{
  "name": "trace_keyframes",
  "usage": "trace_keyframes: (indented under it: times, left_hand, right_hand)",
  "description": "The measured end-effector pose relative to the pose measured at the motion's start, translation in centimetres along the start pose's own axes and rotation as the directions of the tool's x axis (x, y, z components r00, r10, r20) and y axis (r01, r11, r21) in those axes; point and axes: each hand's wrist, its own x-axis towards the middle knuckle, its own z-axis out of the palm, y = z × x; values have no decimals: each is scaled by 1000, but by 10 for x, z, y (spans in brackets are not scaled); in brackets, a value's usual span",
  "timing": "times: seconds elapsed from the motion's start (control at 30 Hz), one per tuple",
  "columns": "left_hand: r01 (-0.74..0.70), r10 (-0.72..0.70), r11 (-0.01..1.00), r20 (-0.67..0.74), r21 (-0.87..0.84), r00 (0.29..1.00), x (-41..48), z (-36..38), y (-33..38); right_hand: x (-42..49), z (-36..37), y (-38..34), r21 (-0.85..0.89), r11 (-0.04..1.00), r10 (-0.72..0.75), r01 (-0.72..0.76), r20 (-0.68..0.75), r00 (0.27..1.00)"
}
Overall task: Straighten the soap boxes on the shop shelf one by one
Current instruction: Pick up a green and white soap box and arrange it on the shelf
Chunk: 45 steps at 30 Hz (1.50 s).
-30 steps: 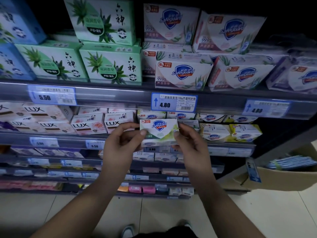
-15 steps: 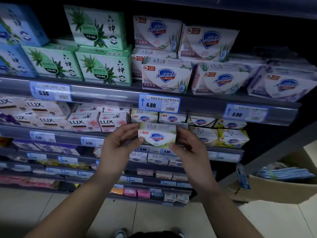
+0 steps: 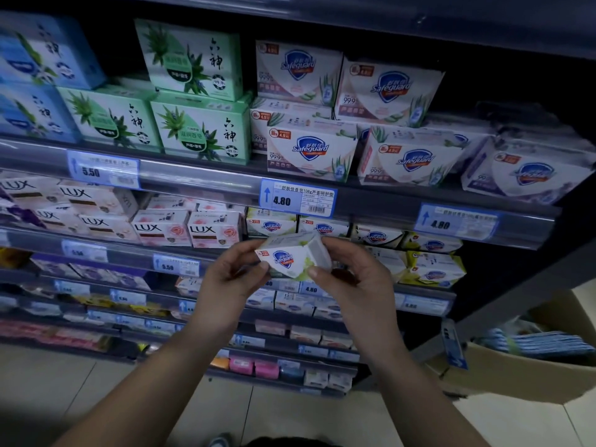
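Observation:
A white Safeguard soap box [image 3: 292,258] with a blue shield logo is held in front of the second shelf, tilted so its right end face shows. My left hand [image 3: 230,285] grips its left end and my right hand [image 3: 350,279] grips its right end. Behind it a row of similar Safeguard boxes [image 3: 375,236] stands on that shelf [image 3: 429,293], some askew. On the shelf above, larger Safeguard boxes [image 3: 311,153] sit stacked and angled.
Green aloe boxes [image 3: 201,130] and blue boxes [image 3: 35,114] fill the upper shelf's left part. Pink LUX boxes [image 3: 214,229] stand left of the held box. Price tags [image 3: 296,197] run along the shelf rails. An open cardboard carton [image 3: 516,369] sits on the floor at right.
The held box has turned from facing me flat to tilted, with its right end swung toward me. Both hands shifted with it and the view moved closer to the shelf.

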Motion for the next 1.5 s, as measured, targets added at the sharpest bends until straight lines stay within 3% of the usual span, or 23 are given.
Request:
trace_keyframes:
  times: [0.23, 0.37, 0.47, 0.77, 0.83, 0.97, 1.07, 1.33, 1.5]
  left_hand:
    - [81, -91, 993, -123, -86, 988, -2, -2, 4]
    - [-34, 34, 999, 33, 10, 999, -3, -9, 15]
    - [-87, 86, 996, 120, 4, 989, -4, -7, 21]
    - [-130, 121, 989, 114, 76, 986, -4, -6, 26]
    - [-95, 89, 993, 87, 64, 992, -4, -12, 23]
    - [-59, 56, 993, 33, 103, 998, -4, -25, 13]
    - [-62, 75, 982, -68, 177, 995, 1, -32, 7]
    - [-28, 95, 941, -183, 337, 978, 26, -46, -8]
    - [22, 37, 887, -119, 461, 992, 28, -48, -14]
  right_hand:
    - [3, 7, 7, 23, 1000, 17, -16, -16, 1000]
    - [7, 8, 20, 120, 981, 164, -151, -108, 981]
    - [8, 14, 27, 152, 954, 276, -260, -94, 957]
    - [9, 26, 30, 169, 920, 369, -353, -76, 926]
    - [10, 25, 29, 129, 934, 346, -334, -88, 934]
    - [9, 26, 29, -115, 968, 214, -223, -87, 973]
    - [6, 36, 27, -172, 969, 172, -176, -40, 984]
    - [6, 61, 39, -230, 927, 321, -296, 78, 944]
    - [4, 64, 43, -192, 904, 408, -382, 118, 905]
